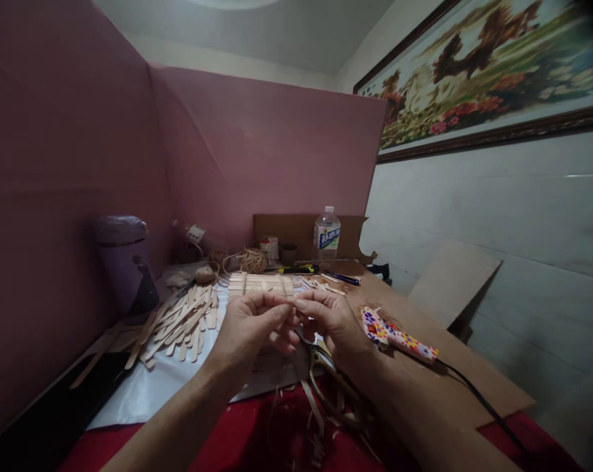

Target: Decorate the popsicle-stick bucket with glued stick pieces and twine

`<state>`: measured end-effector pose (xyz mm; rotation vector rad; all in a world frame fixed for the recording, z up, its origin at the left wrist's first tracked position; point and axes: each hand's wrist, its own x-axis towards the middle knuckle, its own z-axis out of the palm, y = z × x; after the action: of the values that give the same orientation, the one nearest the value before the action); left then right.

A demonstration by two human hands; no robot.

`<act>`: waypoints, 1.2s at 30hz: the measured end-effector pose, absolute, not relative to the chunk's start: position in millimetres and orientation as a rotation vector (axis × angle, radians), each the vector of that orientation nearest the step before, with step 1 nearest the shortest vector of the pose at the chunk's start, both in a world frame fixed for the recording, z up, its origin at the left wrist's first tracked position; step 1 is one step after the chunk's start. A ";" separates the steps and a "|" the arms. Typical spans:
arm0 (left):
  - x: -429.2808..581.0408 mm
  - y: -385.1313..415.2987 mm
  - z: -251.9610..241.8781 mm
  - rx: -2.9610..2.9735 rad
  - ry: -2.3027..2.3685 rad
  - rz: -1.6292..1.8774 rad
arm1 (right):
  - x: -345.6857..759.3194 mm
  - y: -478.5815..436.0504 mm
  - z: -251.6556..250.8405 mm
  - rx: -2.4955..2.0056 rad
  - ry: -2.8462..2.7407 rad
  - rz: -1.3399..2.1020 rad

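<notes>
Pink panels (pixel 271 144) left and ahead; pale wall (pixel 546 216) at right; framed horse picture (pixel 473 75) hung there; ceiling light (pixel 232 2) overhead.

That clear bottle (pixel 327 226) has a blue, white and green label (pixel 329 239). Left of it I see tan twine (pixel 253 260), pale wooden sticks (pixel 188 321) and a purple tumbler (pixel 124 272); behind it, brown cardboard (pixel 289 228) and a pink partition (pixel 271 144). Right of the bottle, the glue gun (pixel 407 343) blooms with purple, orange and yellow flowers over a pale ground.

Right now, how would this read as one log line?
left hand: pinched | right hand: pinched, beside left | anything held: unclear | scissors: near right hand | sticks: piled left
</notes>
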<state>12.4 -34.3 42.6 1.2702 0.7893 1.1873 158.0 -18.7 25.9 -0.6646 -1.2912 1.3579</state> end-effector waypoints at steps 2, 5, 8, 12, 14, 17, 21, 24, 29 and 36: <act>12.3 -33.0 42.0 1.264 0.767 1.180 | 158.3 -19.1 26.5 -0.654 -1.303 1.378; 13.0 -32.1 42.2 1.238 0.742 1.174 | 159.5 -19.0 26.5 -0.656 -1.313 1.401; 14.6 -33.3 43.5 1.210 0.763 1.183 | 160.8 -18.8 26.9 -0.661 -1.306 1.435; 15.5 -35.0 44.4 1.213 0.771 1.183 | 162.4 -18.1 28.0 -0.644 -1.296 1.545; 15.0 -34.5 43.7 1.209 0.765 1.169 | 163.3 -16.5 28.0 -0.628 -1.283 1.602; 14.2 -32.9 42.4 1.204 0.765 1.138 | 164.8 -13.7 28.0 -0.603 -1.262 1.677; 14.5 -30.8 41.7 1.190 0.763 1.123 | 166.3 -12.7 29.5 -0.599 -1.265 1.753; 14.4 -30.4 41.8 1.172 0.763 1.117 | 166.6 -13.6 31.0 -0.631 -1.256 1.745; 13.3 -31.8 43.2 1.160 0.780 1.111 | 166.1 -14.1 32.4 -0.671 -1.254 1.682; 13.5 -31.4 43.8 1.117 0.765 1.087 | 166.7 -13.5 32.2 -0.696 -1.255 1.687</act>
<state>13.5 -31.4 43.8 1.1172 0.7650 1.0866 166.7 -13.5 32.2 -0.6960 -1.2553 1.6870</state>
